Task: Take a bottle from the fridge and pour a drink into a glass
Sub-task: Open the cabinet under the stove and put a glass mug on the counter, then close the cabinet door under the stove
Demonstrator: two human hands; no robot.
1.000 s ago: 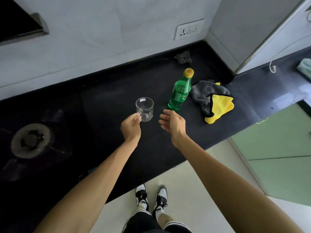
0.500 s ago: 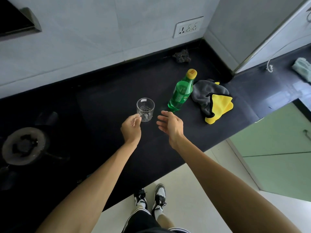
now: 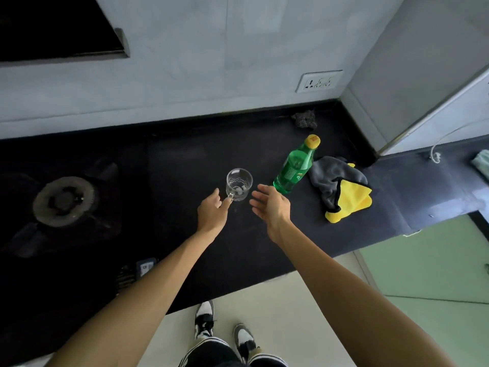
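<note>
**Glass** (image 3: 239, 185): clear, handled, empty. Stands upright on the counter (image 3: 185, 154), mid-scene.

**Left grip** (image 3: 211, 213): fingers curled at the glass's handle, apparently pinching it. The contact is small and partly hidden.

**Bottle** (image 3: 293, 168): green, upright on the counter just right of the glass, not touching it. Cap (image 3: 312, 141) yellow, on.

**Right grip** (image 3: 272, 207): wide open, fingers spread, holding nothing. Sits between glass and bottle, fingertips just beside the bottle's base but apart from it.

**Cloth** (image 3: 341, 186): grey and yellow, bunched just right of the bottle.

**Burner** (image 3: 63, 201): far left, well apart.

**Stage (judged):** bottle out of the fridge. Uncapping and pouring not yet done.

**Risks (judged):**
- The bottle is tall and narrow, so a sideways brush from the open grip could topple it toward the cloth or the glass.
- If the drink is fizzy, a quick uncapping may foam over.
- A loose pinch on the handle could let the glass skid or tip under the pour.
- A steep tilt could overshoot the small rim.
</note>
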